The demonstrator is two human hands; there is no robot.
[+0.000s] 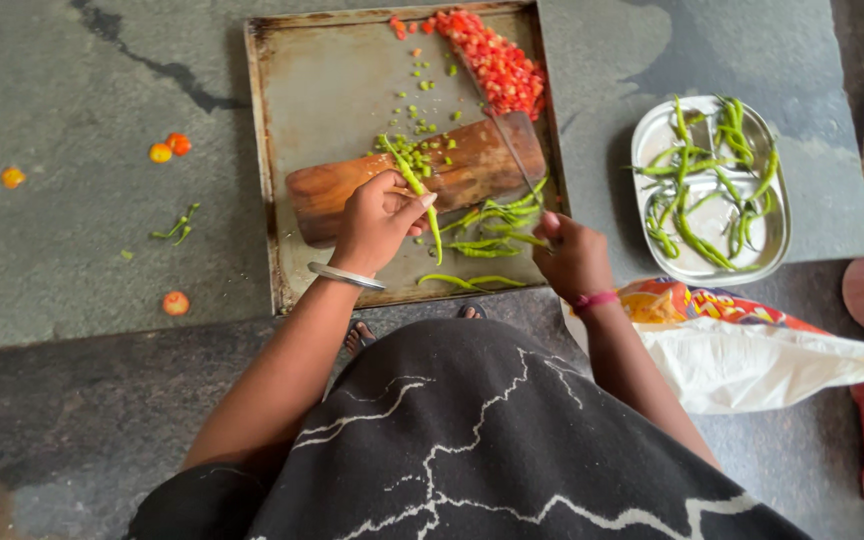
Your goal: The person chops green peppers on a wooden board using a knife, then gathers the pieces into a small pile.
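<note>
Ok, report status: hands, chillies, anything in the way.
Left hand holds one green chilli over wooden block. Right hand grips knife. Loose chillies between hands.

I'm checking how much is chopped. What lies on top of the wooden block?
On the brown wooden block lie small chopped green chilli pieces and part of a long green chilli held by the left hand, which covers the block's near edge.

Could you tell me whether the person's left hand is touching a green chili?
Touching: the head view shows the left hand pinching a long green chili between its fingers over the wooden block.
</note>
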